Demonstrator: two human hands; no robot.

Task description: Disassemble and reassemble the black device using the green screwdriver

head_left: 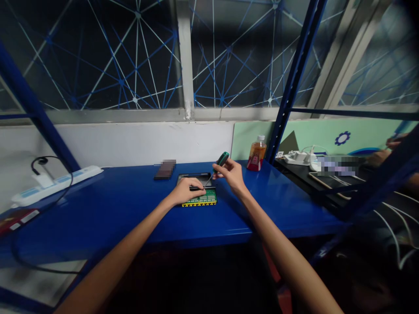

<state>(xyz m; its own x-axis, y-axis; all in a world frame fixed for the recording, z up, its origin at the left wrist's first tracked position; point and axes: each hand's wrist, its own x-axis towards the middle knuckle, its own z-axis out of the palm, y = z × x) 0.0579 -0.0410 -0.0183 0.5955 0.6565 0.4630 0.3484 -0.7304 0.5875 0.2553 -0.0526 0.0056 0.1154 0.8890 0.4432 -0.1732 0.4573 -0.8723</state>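
A green circuit board point(212, 194) with a row of yellow-edged ports along its front lies on the blue table. Behind it is a dark open casing point(203, 178). My left hand point(185, 192) rests over the board's left part, thumb and forefinger brought together in a pinch; what lies between them is too small to tell. In my right hand point(233, 175) is a screwdriver point(222, 159) with a green and black handle, gripped by the fingers and tilted. Its thin shaft slants down left to the board, the tip close to my left fingertips.
A dark flat block point(164, 170), partly blurred, lies behind on the left. A bottle of amber drink point(257, 153) stands at the back right. A white power strip point(59, 185) runs along the left. Blue shelf posts point(293, 83) flank the table point(131, 218). Another person's hand point(382, 156) is far right.
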